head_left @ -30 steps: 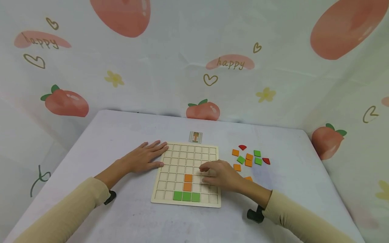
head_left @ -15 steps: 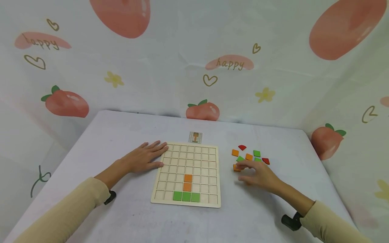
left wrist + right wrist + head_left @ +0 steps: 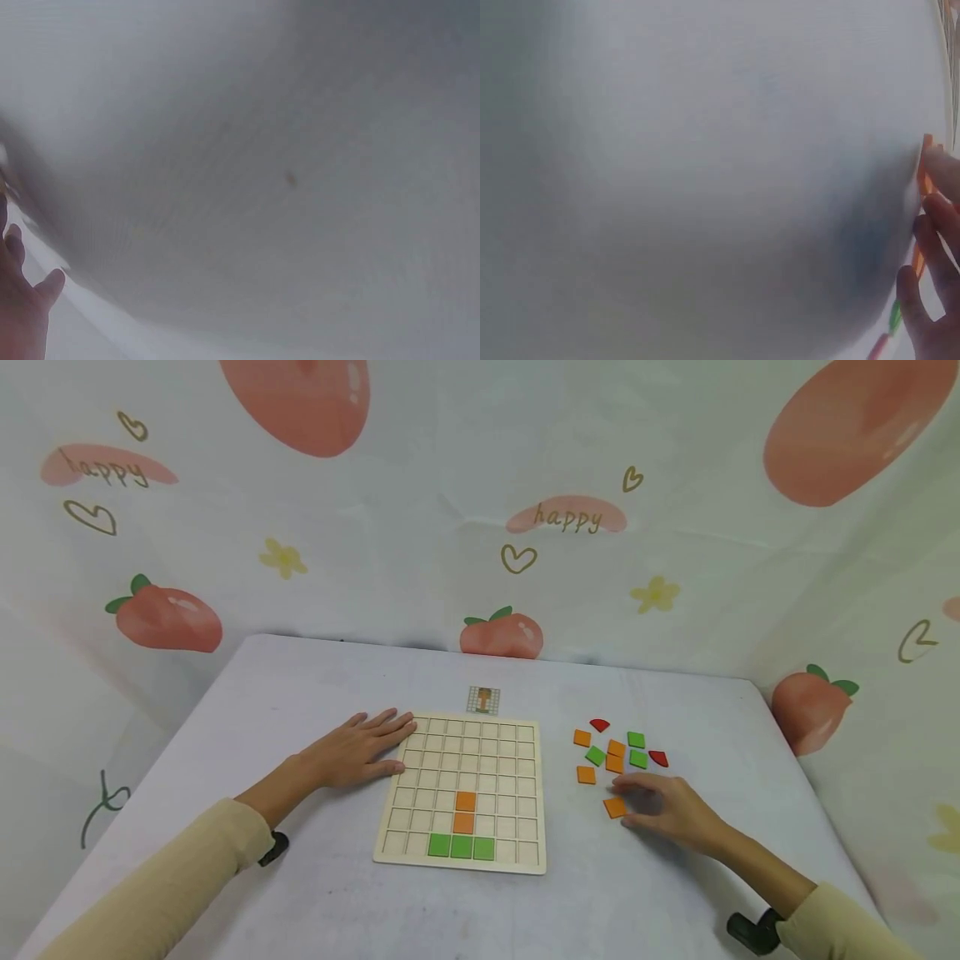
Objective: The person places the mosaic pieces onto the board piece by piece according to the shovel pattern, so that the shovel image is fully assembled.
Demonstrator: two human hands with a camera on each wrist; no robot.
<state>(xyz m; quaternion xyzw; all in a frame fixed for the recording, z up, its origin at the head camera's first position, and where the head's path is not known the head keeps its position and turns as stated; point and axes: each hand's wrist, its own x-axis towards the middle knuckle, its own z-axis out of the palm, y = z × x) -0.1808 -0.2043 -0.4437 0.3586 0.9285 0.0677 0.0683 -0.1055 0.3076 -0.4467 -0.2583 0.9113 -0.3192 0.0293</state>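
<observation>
Orange tile [image 3: 615, 808] lies on the white table [image 3: 337, 910], beside the board [image 3: 489, 768]; right hand [image 3: 675, 812] at it, thumb and forefinger parted, gripping nothing, thumb contact unclear; left hand [image 3: 351, 757], fingers spread, rests at the board's edge, holding nothing; wrist views crop both hands; fruit-printed cloth [image 3: 420, 485] behind.

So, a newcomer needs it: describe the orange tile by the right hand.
On the table, find the gridded board, then loose tiles to its right. The orange tile beside the right hand lies nearest the camera, apart from the others.
</observation>
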